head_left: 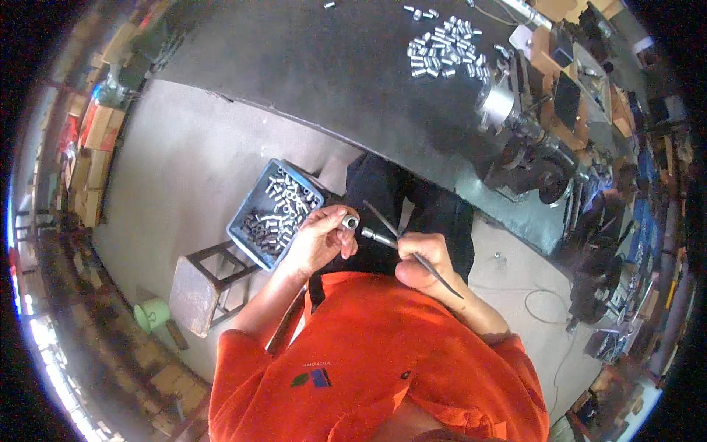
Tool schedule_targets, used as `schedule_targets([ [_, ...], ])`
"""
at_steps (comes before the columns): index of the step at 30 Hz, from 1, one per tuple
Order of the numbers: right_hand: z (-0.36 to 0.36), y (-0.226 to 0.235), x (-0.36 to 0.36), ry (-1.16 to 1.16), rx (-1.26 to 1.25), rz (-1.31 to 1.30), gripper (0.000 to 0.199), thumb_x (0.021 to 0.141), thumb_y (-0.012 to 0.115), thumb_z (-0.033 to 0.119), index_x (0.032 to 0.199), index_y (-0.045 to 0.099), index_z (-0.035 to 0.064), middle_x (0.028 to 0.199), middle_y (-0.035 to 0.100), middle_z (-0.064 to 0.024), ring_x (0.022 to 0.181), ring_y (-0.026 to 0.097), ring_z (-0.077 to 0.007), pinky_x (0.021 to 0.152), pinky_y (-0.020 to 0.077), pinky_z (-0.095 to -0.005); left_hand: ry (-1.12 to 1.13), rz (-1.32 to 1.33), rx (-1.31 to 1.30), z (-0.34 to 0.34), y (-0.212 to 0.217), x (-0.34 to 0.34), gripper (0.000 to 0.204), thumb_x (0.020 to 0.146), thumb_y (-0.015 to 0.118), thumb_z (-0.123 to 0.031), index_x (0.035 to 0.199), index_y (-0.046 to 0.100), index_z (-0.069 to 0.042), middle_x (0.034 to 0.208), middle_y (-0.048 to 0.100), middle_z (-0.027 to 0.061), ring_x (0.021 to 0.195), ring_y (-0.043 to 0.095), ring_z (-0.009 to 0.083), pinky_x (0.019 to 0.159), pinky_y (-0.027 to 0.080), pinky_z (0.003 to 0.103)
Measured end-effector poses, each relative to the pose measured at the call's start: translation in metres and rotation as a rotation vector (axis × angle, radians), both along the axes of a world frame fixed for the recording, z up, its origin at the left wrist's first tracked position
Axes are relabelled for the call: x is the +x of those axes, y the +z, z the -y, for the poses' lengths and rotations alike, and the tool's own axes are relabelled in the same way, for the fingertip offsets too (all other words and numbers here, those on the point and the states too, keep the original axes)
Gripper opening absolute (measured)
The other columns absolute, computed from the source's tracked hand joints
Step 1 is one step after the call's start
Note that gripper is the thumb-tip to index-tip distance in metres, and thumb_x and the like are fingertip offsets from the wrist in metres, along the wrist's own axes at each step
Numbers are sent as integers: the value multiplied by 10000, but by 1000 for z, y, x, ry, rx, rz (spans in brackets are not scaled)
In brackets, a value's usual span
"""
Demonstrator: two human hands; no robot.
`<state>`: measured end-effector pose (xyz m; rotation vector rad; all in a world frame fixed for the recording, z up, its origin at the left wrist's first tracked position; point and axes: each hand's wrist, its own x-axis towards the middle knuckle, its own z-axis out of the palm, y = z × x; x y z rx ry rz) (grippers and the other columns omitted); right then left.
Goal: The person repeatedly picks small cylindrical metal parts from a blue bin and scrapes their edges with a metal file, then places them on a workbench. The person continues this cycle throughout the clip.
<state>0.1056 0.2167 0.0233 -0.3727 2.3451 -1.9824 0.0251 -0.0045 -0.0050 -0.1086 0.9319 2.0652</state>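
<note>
Here, at the centre of the frame, we see the left hand (318,237) curled around a small metal sleeve (350,221), pinched at the fingertips; the right hand (423,254) is closed on a thin metal rod (412,250) and a short silver pin (378,236) (its tip points at the sleeve); left of the hands, a blue crate (250,214) of similar sleeves rests on a stool (195,291); at upper right, more sleeves (445,48) lie scattered on the dark workbench (331,66).

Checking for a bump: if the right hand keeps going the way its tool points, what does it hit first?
Probably the small metal sleeve held in the left hand; the right hand aims its thin tool at it, though depth is unclear.
</note>
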Motion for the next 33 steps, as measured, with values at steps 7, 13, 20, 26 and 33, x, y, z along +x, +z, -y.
schedule_targets([
  [7,-5,-5,-8,4,24,34,238,655,621,86,615,393,29,576,384,-84,491,385,-222,468,297,-349,11,53,64,-1,-19,6,380,937,508,-332,978,559,42,629,561,122,507,574,291,567,485,400],
  [13,-7,-11,-13,29,75,18,247,628,659,92,630,417,48,580,410,-90,484,417,-246,464,320,-363,22,-20,-68,-2,-14,2,364,950,508,-319,931,577,37,663,615,154,553,613,285,569,515,385],
  [20,-1,-6,-10,15,239,-10,249,627,684,144,634,449,65,608,497,-124,525,527,-337,476,396,-409,-86,-528,-348,-12,3,1,128,920,562,-60,976,565,55,758,635,103,673,651,172,639,542,278],
  [26,-3,-19,-9,19,127,65,275,652,675,188,635,437,52,593,458,-126,512,480,-330,474,352,-382,-151,-649,-377,-11,12,-5,144,900,580,-28,1029,557,33,831,640,74,827,661,163,752,530,265],
  [33,-6,-17,-7,11,109,58,248,661,663,134,642,432,46,587,425,-108,502,452,-262,477,336,-356,-121,-558,-398,-8,7,-11,195,922,569,-109,1035,564,51,797,657,130,786,670,203,744,541,308],
])
